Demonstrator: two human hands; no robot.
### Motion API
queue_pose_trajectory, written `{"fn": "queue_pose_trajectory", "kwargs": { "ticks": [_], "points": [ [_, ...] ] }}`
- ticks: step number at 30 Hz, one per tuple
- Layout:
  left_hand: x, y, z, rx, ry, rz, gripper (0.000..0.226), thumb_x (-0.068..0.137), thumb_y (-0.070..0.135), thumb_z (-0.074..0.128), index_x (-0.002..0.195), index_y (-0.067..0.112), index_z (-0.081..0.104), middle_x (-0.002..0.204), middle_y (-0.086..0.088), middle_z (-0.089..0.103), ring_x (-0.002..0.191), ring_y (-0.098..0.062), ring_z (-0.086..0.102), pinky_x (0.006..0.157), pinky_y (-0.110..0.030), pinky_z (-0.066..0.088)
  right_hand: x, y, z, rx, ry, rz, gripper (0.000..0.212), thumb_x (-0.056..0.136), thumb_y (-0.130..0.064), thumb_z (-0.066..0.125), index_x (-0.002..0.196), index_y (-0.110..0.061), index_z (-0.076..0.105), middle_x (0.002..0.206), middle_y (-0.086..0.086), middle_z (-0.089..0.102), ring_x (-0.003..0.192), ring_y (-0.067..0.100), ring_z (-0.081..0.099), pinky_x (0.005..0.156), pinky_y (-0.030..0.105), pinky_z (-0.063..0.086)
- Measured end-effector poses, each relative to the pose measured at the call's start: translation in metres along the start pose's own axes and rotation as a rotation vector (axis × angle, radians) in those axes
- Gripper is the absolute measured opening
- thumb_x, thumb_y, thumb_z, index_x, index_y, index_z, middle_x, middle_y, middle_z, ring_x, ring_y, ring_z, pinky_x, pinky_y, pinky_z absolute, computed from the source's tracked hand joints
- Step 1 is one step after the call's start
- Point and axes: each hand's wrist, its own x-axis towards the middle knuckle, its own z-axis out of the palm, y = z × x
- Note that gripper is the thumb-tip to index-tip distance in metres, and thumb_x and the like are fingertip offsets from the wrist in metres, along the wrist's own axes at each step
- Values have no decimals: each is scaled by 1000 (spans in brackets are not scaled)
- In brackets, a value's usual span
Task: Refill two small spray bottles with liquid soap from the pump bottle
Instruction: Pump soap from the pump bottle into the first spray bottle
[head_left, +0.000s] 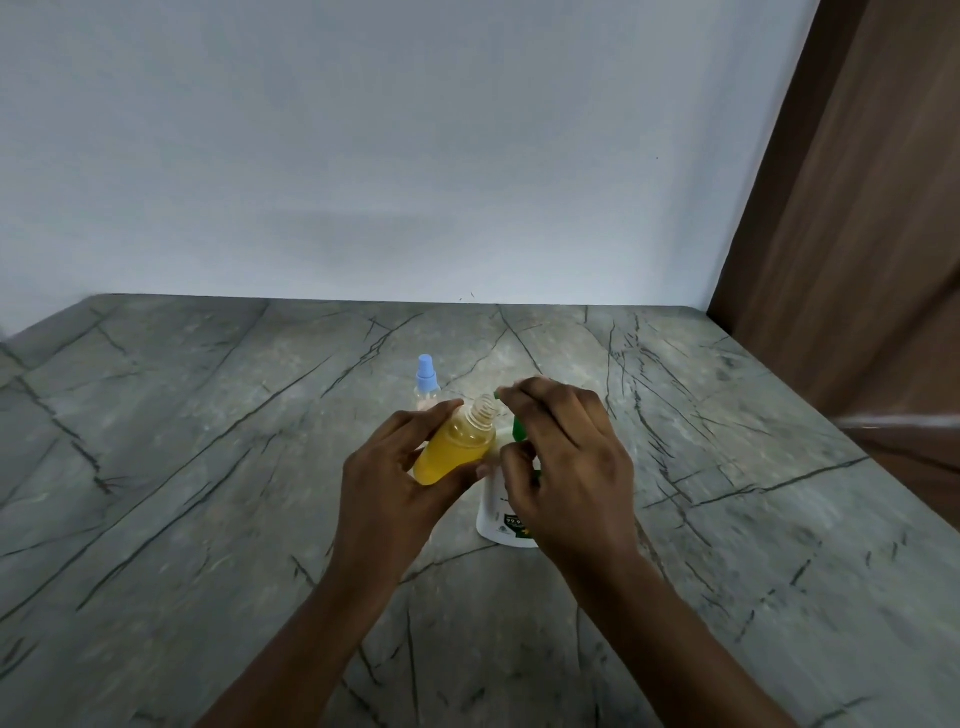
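Nearest the viewer, the white plastic pump bottle (497, 522) stands upright on the grey veined stone counter (208, 467), and everything else is placed from it. Over its top, the right hand (566, 467) curls its fingers and thumb round the green pump head (518, 427), though motion blur hides exactly where the fingertips sit. This bottle is broad-based and likely heavy enough to stay put under a downward push. The head is the only place worth holding.

Just left of the pump bottle and lifted off the counter, the left hand (387, 480) grips a small clear plastic spray bottle filled with yellow liquid (457, 447). It holds the bottle round the body, thumb on one side and fingers on the other. The bottle is uncapped and tilted, with its threaded neck up beside the pump's spout. It looks nearly full (so probably little more will fit). It is light, with thin walls that would give under a hard squeeze, and any soap on its smooth sides would make it slippery. A mid-body grip that keeps the neck clear suits it best.

Behind and left of the pump bottle stands a second small clear spray bottle with a pale blue spray cap (427, 382), upright, untouched and still capped. A plain pale wall (415, 156) rises behind it.
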Motion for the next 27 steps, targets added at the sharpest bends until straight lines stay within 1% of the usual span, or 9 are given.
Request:
{"fn": "queue_pose_trajectory", "kwargs": {
  "ticks": [3, 6, 9, 13, 19, 23, 25, 27],
  "points": [
    [0, -1, 0, 14, -4, 14, 59, 69, 60, 66, 119, 30, 60, 101, 11, 66, 88, -1, 63, 70, -18, 55, -3, 0, 2, 6, 23, -7, 32, 83, -16, 49, 103, -4, 71, 100, 7, 67, 96, 15, 52, 71, 19, 44],
    [0, -1, 0, 6, 0, 19, 59, 69, 58, 66, 119, 27, 62, 101, 10, 67, 89, 0, 62, 71, -19, 54, -6, -1, 4, 15, 41, -7, 31, 83, -15, 49, 101, -3, 71, 99, 7, 67, 97, 15, 52, 74, 19, 43],
    [0, -1, 0, -2, -4, 19, 60, 69, 58, 66, 118, 24, 64, 100, 8, 68, 88, -1, 63, 70, -21, 55, -6, 0, 3, 7, 30, 0, 32, 83, -16, 49, 102, -4, 71, 100, 7, 67, 96, 15, 52, 74, 18, 42],
    [1, 0, 0, -2, -1, 17, 59, 69, 58, 67, 118, 25, 64, 100, 10, 67, 86, -1, 63, 69, -20, 55, -1, 1, 0, 6, 22, -12, 33, 82, -15, 48, 104, -4, 70, 100, 7, 67, 95, 14, 51, 75, 19, 40],
    [1, 1, -1, 2, 2, 19, 60, 69, 59, 66, 118, 25, 64, 101, 8, 68, 88, -1, 63, 70, -20, 55, 2, 0, -2, -3, 18, -3, 34, 81, -16, 48, 105, -6, 70, 101, 5, 66, 94, 14, 52, 70, 17, 42],
    [1, 0, -1, 19, -1, 23, 60, 69, 60, 66, 118, 27, 62, 100, 11, 66, 89, 1, 62, 70, -17, 54, 1, 0, -1, 7, 26, -6, 33, 81, -15, 48, 104, -5, 70, 101, 6, 66, 95, 14, 51, 73, 18, 40],
    [1, 0, 0, 22, 0, 25, 61, 68, 59, 68, 118, 26, 63, 99, 11, 66, 89, 1, 61, 71, -15, 53, 1, 0, 1, 0, 27, -8, 33, 82, -15, 48, 103, -5, 71, 100, 6, 67, 95, 13, 51, 71, 17, 42],
    [1, 0, 0, 23, -4, 28, 61, 68, 57, 69, 118, 24, 63, 99, 10, 66, 88, 0, 62, 71, -15, 53, -1, 0, 3, 1, 38, -12, 32, 82, -15, 48, 102, -4, 71, 99, 6, 67, 95, 14, 52, 69, 20, 46]
  ]
}}
